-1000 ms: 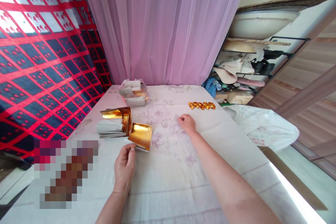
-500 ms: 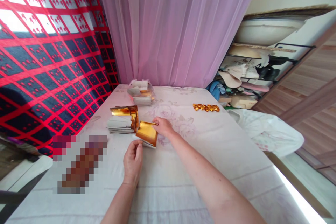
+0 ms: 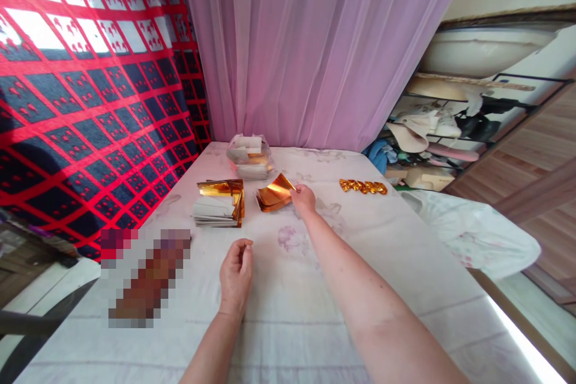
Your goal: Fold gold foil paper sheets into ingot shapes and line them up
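1. Gold foil sheet (image 3: 274, 193) is sitting pinched at its right corner in the right hand (image 3: 304, 198), curling and lifting off the desk (image 3: 405, 264) just right of the sheet stack.
2. Right grip is closing on the foil sheet with thumb and fingertips, the arm reaching forward across the flowered cloth.
3. Left hand (image 3: 236, 276) is resting on its edge on the desk, nearer the person, holding nothing; its fingers are curling loosely with the thumb close to the forefinger, well apart from the foil.
4. Stack of white-and-gold sheets (image 3: 219, 210) is lying just left of the held sheet, one gold face showing on top and white edges facing the person.
5. Clear plastic packet (image 3: 249, 156) with more sheets inside is lying farther back, near the pink curtain (image 3: 315, 42).
6. Row of small folded gold pieces (image 3: 363, 186) is lying to the right of the right hand, near the desk's far right edge.
7. White plastic bag (image 3: 477, 234) is hanging off the right side of the desk.
8. Red and dark checked fabric (image 3: 90, 90) is hanging at the left; its small repeated marks are too small to read as writing, and no label or brand is showing legibly on any item.
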Demonstrator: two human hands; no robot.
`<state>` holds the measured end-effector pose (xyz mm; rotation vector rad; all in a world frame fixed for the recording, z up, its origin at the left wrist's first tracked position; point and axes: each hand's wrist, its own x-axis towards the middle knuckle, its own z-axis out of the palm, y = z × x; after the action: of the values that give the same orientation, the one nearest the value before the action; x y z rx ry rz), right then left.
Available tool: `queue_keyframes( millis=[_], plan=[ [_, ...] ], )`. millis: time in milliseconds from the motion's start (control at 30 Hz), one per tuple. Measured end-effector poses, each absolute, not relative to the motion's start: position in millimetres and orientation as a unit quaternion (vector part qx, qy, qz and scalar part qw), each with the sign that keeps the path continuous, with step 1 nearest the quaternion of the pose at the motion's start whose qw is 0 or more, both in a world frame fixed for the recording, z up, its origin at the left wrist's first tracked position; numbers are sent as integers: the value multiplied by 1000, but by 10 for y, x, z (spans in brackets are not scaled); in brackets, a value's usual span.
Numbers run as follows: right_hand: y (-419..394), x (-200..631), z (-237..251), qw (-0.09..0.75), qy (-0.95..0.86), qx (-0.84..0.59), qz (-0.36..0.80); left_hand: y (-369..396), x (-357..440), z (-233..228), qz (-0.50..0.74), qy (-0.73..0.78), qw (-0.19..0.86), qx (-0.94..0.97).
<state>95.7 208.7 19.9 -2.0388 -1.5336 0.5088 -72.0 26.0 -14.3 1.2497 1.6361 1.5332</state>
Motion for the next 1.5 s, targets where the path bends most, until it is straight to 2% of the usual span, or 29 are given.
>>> queue_keyframes(
  millis=[333,600,767,1100,1167,1333,1500],
  plan=[
    [1965,1032,181,296,-588,-729,186,263,-722,-154,572,612,281,467],
    [1758,1194,195,431,-559,-673,221,281,-743,-225,571,610,261,483],
    [1430,1342,131,488,-502,-660,272,292,-752,-227,566,608,243,500],
    [732,1644,-10,473,-488,-644,351,271,-752,-249,518,572,186,608],
    [650,1647,-58,465,-490,-646,356,233,-726,-216,487,538,142,673],
    [554,1624,-116,444,-492,-657,360,126,-601,-122,355,445,-67,819],
    [528,1607,-112,430,-508,-660,348,87,-520,-98,307,434,-110,840]
  ],
)
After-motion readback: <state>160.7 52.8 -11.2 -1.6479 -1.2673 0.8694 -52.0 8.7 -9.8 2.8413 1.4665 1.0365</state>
